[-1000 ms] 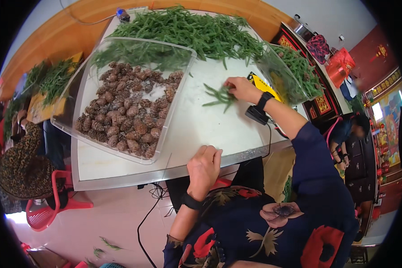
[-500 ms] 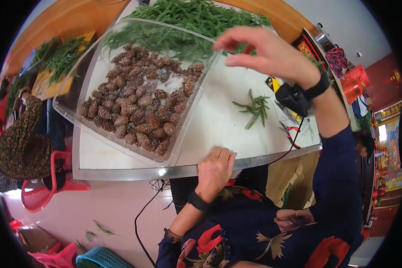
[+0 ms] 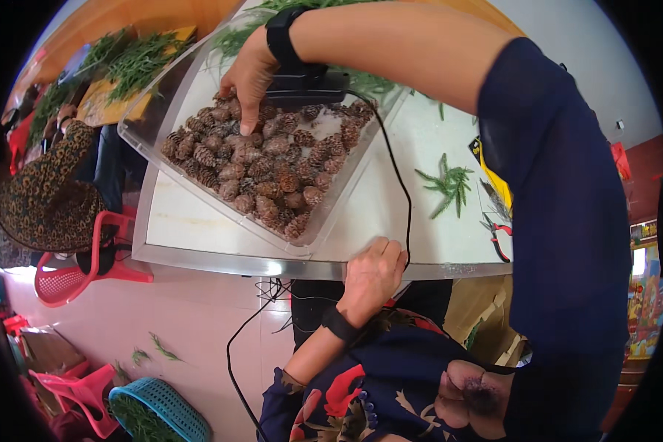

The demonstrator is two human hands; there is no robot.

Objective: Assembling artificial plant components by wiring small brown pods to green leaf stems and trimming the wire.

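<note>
My right hand (image 3: pixel 250 81) reaches into a clear plastic bin (image 3: pixel 309 247) of brown pine cones (image 3: pixel 232 171). Its thumb points down onto the cones and the fingers are spread apart from it; no cone is plainly gripped, and the other fingers are partly hidden. My left hand (image 3: pixel 376 272) rests closed on the table's near edge, its curled fingers hiding whatever they may hold. To the right of the bin, a small green sprig bundle (image 3: pixel 447 186) lies on the white table (image 3: pixel 361 214).
Red-handled pliers (image 3: pixel 499 237) and a yellow-and-black package (image 3: pixel 493 177) lie near my right sleeve. Green sprigs (image 3: pixel 232 43) lie behind the bin. A black cable (image 3: pixel 398 169) runs from my right wrist across the table. Another person's patterned sleeve (image 3: pixel 77 144) and a pink chair (image 3: pixel 88 258) are at left.
My right hand has moved left from above the bin's right corner down to the pine cones. My left hand stays closed at the table edge. The view has shifted slightly.
</note>
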